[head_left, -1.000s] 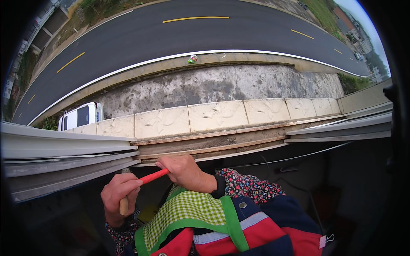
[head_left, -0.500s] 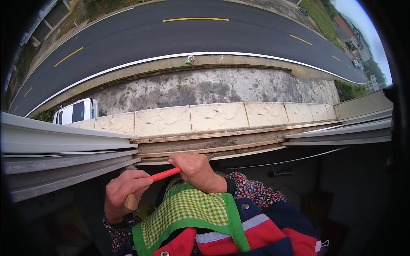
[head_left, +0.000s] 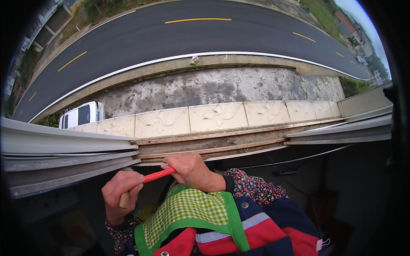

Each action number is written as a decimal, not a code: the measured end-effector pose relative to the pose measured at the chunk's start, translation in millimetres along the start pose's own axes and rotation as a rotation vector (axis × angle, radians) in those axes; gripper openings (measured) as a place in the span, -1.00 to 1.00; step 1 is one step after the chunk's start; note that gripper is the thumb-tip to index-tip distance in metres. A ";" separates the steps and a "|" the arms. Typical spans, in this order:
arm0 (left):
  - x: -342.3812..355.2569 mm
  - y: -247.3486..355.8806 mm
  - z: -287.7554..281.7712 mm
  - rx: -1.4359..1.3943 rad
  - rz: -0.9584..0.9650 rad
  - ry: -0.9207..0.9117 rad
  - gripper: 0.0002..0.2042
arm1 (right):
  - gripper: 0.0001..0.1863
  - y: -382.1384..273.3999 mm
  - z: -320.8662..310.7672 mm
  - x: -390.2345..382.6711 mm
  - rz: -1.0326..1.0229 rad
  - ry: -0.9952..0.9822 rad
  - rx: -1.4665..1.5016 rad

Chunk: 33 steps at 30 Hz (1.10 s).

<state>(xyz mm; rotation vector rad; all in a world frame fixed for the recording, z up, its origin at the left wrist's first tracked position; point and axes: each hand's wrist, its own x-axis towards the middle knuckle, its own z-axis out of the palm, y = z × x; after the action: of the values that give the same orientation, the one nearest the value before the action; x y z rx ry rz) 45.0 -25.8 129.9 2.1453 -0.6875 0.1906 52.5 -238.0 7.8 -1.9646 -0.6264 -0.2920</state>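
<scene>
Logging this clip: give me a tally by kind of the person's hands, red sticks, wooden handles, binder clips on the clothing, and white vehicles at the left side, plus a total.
Hands: 2 (left hand, right hand)
Red stick: 1
Wooden handle: 1
Binder clip: 1
White vehicle: 1
Total: 6

Two bare hands meet at close quarters before the torso without touching, the right hand set farther forward than the left hand, each with fingers curled into a firm grip; the right shows its back to the camera, its thumb pointing left, as its wrist leads to a forearm angled out to the right; the left, knuckles uppermost, bends inward above a lower-set wrist, its forearm rising steeply from the lower edge
</scene>
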 end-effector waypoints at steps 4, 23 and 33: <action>-5.7 13.0 -13.4 0.168 0.041 0.036 -0.77 | -0.86 -17.7 30.1 26.7 -0.050 -0.012 0.257; -31.9 -35.9 37.9 -0.229 -0.422 0.123 -0.85 | -0.69 28.4 -14.6 27.9 0.441 0.216 1.222; -36.6 -52.4 49.8 -0.234 -0.341 0.121 -0.84 | -0.74 26.0 -116.8 -24.5 0.451 0.054 0.902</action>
<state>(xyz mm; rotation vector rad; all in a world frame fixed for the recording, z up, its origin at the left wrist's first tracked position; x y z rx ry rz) 37.4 -23.9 49.2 1.9705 -0.2526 0.0524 53.8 -358.0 30.6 -1.1624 -0.1927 0.2001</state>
